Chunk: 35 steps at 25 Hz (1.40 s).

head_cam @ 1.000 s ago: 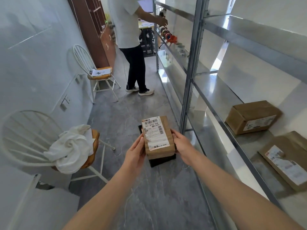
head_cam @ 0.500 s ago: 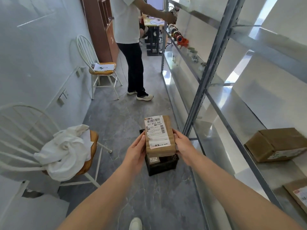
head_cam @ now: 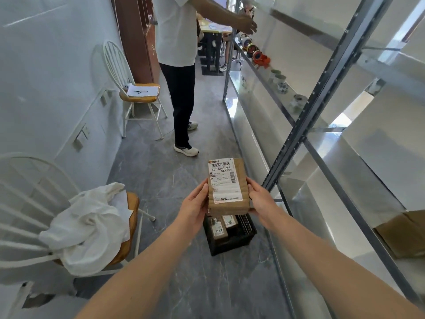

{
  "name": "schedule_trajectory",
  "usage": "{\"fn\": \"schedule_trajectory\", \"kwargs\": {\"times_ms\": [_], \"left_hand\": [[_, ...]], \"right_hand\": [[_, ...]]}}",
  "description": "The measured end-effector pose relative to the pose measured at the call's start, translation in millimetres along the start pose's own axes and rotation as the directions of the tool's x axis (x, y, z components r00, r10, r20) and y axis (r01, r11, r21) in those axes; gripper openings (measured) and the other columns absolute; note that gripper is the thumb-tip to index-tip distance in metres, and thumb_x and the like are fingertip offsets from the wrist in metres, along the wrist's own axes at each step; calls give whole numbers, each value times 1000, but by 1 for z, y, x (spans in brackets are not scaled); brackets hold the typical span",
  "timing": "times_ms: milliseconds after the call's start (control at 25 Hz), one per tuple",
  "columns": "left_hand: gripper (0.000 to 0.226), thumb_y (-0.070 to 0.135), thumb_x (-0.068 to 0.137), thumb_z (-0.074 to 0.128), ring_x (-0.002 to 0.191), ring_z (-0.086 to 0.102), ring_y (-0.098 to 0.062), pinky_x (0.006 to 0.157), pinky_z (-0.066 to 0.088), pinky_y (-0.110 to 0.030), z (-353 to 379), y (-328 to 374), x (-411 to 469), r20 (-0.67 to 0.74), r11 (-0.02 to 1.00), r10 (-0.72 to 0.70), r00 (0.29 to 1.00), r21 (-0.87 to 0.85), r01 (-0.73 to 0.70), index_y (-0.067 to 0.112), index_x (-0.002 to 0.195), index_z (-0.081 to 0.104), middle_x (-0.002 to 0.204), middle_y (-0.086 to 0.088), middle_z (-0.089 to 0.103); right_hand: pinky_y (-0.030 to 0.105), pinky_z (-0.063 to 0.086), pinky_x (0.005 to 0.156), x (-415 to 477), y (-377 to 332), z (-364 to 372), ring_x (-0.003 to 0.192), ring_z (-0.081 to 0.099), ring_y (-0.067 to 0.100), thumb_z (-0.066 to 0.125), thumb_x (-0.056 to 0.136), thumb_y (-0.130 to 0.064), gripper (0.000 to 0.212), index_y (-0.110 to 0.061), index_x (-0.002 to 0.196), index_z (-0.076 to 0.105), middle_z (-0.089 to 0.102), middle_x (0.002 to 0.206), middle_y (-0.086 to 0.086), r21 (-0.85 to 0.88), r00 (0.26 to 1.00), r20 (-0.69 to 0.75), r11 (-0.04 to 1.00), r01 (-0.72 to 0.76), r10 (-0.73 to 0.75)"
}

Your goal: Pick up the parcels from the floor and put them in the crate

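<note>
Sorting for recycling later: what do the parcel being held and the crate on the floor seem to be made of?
The parcel looks like brown cardboard with a matte finish, its edges slightly creased, and it carries a white printed paper label. The crate looks like black moulded plastic, judging by its perforated grid wall and dull sheen.

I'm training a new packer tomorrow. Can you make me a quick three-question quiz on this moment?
1. True or false: the parcel rests inside the black crate.
2. How many hands grip the parcel? A) none B) one C) two
3. What lies draped over the near chair?

Key:
1. False. It is held above the crate.
2. C. The left hand and right hand each grip one side.
3. A white cloth.
</note>
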<state>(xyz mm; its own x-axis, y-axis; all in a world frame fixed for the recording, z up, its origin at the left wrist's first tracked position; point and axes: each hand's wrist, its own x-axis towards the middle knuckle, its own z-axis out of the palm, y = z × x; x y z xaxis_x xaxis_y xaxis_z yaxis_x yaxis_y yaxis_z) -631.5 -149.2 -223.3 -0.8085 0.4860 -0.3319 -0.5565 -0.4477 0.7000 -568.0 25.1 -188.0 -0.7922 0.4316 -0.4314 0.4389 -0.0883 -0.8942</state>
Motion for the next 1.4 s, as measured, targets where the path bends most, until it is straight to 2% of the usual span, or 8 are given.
{"fn": "schedule_trajectory", "kwargs": {"times_ms": [200,320,440,640,880,1080,1280,1400], "left_hand": [[36,21,95,59,109,68,-21,74,58,-26,-6,-2,30,13,999,-25,1000,21,25,15,131,61,121,-8,70],[33,18,96,58,107,69,-20,71,58,-25,4,0,47,15,999,-36,999,33,36,15,129,62,119,-8,70],[34,17,97,57,108,68,-19,73,57,-23,15,1,67,-3,999,-20,1000,46,20,14,130,61,120,-8,70],[34,18,97,56,111,66,-19,76,57,-23,52,10,104,1,991,39,999,130,-39,15,131,60,122,-7,69],[28,19,96,56,97,72,-17,70,60,-26,98,5,147,-52,979,63,997,198,-52,21,123,64,114,-5,73],[32,19,98,55,100,71,-16,71,59,-26,115,-3,174,-88,968,64,994,249,-40,18,129,61,117,-5,72],[36,24,99,53,104,69,-16,69,58,-24,122,-4,208,-97,951,42,994,309,-10,21,134,57,121,-4,70],[36,25,99,54,102,70,-15,68,58,-25,122,-3,231,-82,950,2,997,310,24,23,134,57,120,-2,71]], "right_hand": [[23,55,58,21,-1,-1,74,71,-3,35,107,-28,36,-39,137,49,74,82,-24,-20,1000,-8,1000,-18,17],[31,57,68,41,-5,-7,85,71,6,38,106,-27,36,-36,139,51,74,92,-16,35,999,-22,999,-42,43],[25,54,63,58,-13,-17,86,68,3,38,106,-28,37,-36,140,50,72,98,-17,13,1000,-4,1000,-16,16],[25,55,64,103,-36,-46,82,71,1,37,106,-28,35,-37,138,51,74,92,-18,55,998,57,999,0,-3],[29,57,69,161,-56,-84,85,72,6,37,107,-27,35,-37,137,52,76,90,-16,104,995,95,995,-10,0],[30,55,75,197,-56,-103,100,68,14,34,107,-28,36,-37,137,52,71,114,-4,103,990,141,995,-11,-4],[38,58,85,227,-59,-114,104,68,16,35,107,-27,37,-33,141,49,70,119,-2,73,992,125,997,-9,0],[24,55,63,247,-65,-115,89,70,5,36,107,-28,36,-37,139,50,73,104,-13,65,994,106,997,-39,32]]}}
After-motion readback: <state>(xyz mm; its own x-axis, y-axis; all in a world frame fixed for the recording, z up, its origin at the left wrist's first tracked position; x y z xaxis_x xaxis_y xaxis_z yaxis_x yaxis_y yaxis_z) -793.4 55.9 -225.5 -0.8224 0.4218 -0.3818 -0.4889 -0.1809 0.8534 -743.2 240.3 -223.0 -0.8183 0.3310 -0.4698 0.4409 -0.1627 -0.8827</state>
